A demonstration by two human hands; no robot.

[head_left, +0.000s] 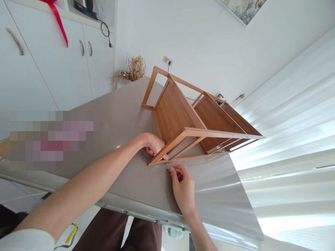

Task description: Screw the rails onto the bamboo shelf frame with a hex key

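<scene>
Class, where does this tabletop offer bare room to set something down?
Bare tabletop shows between the left forearm and right hand, and right of that hand, bordered by the wooden shelf and the table's right edge. Crowded: the shelf's near corner, where the left hand and the right hand's thin metal piece sit close. The blurred left area cannot be judged.

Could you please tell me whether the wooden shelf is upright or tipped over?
Tipped over: the wooden shelf lies with a long rail along the table, its panels on edge.
</scene>
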